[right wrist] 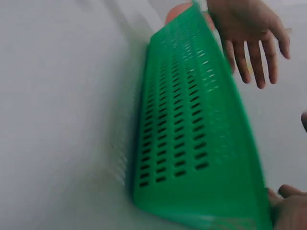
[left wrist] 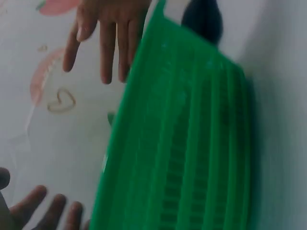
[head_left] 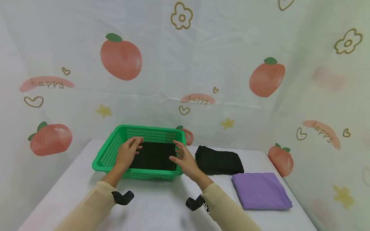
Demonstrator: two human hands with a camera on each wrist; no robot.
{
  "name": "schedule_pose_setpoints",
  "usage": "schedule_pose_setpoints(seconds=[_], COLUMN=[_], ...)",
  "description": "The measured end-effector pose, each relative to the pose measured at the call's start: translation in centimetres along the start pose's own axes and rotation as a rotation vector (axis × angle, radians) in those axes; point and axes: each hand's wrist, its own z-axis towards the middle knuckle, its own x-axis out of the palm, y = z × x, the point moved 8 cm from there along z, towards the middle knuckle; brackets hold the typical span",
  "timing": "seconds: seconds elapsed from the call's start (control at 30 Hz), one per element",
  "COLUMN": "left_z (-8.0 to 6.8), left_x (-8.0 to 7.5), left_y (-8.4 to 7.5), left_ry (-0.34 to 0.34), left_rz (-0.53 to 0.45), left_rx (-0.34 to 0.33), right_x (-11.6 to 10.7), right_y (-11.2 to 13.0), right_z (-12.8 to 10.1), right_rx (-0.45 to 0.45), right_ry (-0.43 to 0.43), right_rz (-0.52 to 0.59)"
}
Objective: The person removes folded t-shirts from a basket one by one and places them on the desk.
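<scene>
A green plastic basket [head_left: 138, 173] with slotted walls stands on the white table. Inside it lies a flat black folded cloth [head_left: 157, 156]. Over the basket's left side is my left hand [head_left: 126, 154], fingers loosely bent and pointing inward. My right hand [head_left: 186, 161] is at the right side, thumb and fingers spread apart. Neither hand appears to hold anything. From the left wrist, the basket wall [left wrist: 177, 134] fills the middle, with the right hand's straight fingers beyond it. The right wrist view shows the basket's perforated side [right wrist: 177, 120], with the left hand's fingers extended past the rim.
To the right of the basket lies another black folded cloth [head_left: 219, 161]. A purple folded cloth [head_left: 261, 191] is nearer the table's right edge. Behind the table [head_left: 150, 208] hangs a white curtain [head_left: 162, 64] printed with fruit, hearts and flowers.
</scene>
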Motion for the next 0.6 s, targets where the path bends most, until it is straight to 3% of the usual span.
schedule_pose_setpoints(seconds=[0.1,0.3,0.4,0.6], left_z=[0.3,1.1,1.7,2.6], left_x=[-1.2,-1.2,-0.9,-0.4], left_y=[1.4,3.3,4.2,6.2], left_ry=[0.067,0.205,0.265,0.387], left_rz=[0.109,0.222,0.227,0.105], left_rx=[-0.067,-0.181,-0.216,-0.293], right_x=[1.8,2.5,2.6,3.5], right_y=[-0.7,-1.9,-2.5,-3.7], right_z=[1.5,2.8,3.2,4.1], right_rx=[0.102,0.269,0.33,0.406], right_ry=[0.046,0.024,0.01,-0.005], right_rz=[-0.023,-0.132,-0.129,-0.135])
